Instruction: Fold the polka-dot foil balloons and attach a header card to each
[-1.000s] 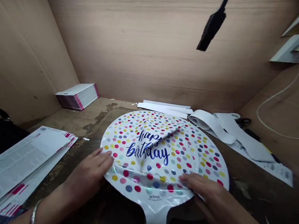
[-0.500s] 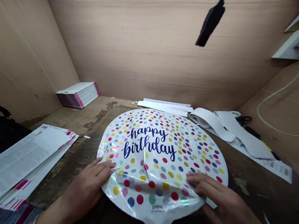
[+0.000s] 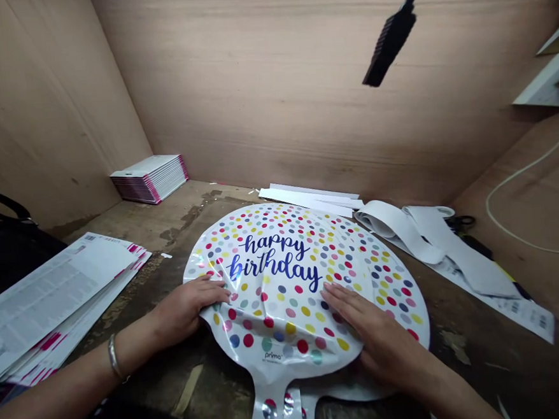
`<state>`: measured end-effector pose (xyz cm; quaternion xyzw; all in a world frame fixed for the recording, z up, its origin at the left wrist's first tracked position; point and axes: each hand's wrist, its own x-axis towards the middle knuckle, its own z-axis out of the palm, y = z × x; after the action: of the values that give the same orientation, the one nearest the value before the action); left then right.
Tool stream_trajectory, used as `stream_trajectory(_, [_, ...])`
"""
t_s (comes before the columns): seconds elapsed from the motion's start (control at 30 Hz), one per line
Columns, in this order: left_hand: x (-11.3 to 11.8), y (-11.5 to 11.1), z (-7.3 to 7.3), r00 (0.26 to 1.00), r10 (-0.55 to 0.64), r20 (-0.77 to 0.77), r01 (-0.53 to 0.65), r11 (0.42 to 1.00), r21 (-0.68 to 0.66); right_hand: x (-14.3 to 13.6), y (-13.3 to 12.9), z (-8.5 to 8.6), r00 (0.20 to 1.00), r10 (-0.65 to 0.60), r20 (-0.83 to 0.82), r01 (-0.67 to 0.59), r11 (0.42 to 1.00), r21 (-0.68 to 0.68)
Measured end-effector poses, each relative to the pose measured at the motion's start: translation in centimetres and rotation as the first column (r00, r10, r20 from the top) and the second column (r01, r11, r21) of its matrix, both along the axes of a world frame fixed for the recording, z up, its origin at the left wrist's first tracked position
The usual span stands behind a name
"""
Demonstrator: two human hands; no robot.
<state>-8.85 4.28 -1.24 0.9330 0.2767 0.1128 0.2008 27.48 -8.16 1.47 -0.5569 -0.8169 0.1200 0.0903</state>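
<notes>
Flat foil balloons (image 3: 286, 311), white with coloured dots and "happy birthday" in blue, lie overlapping on the dark worktable, their tails toward me. The top one is turned slightly against the one beneath, whose edge shows at the right. My left hand (image 3: 188, 308) rests on the left edge, its thumb side hidden. My right hand (image 3: 374, 330) lies flat over the lower right part, fingers stretched out on the foil.
Printed cards (image 3: 50, 296) are piled at the left, beside a black bag (image 3: 5, 260). A stack of folded cards (image 3: 150, 179) stands in the back left corner. Paper strips (image 3: 307, 201), a curled label roll (image 3: 405, 232) and scissors (image 3: 462, 221) lie behind and right. A black device (image 3: 389, 47) hangs above.
The top balloon has shifted and turned, its tail moving left and uncovering another balloon below. My left hand has moved forward and right; my right hand has moved forward and left.
</notes>
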Motion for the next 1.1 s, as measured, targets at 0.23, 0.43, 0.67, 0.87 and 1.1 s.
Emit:
stream_trajectory(0.23, [-0.1,1.2,0.2,0.999,-0.017,0.029,0.018,0.999,-0.048,2.7,1.8,-1.0,0.991,-0.083,-0.107,0.058,0.975,-0.215])
stream_trajectory(0.43, [-0.7,3.9,0.6,0.889,0.457,0.043,-0.426,0.857,-0.29,3.8,3.8,0.5,0.882,-0.39,-0.265,0.257,0.869,-0.424])
stream_trajectory(0.67, [1.4,6.1,0.4,0.784,0.608,-0.128,-0.603,0.794,0.079,3.0,8.4,-0.7,0.76,-0.644,-0.081,0.61,0.752,-0.25])
stream_trajectory(0.87, [1.5,6.4,0.2,0.743,0.641,-0.194,-0.648,0.761,0.032,2.8,8.7,-0.6,0.736,-0.675,-0.048,0.666,0.735,-0.127])
stream_trajectory(1.1, [1.6,6.3,0.2,0.765,0.618,-0.179,-0.622,0.782,0.039,3.5,6.8,-1.0,0.779,-0.616,-0.115,0.607,0.788,-0.106])
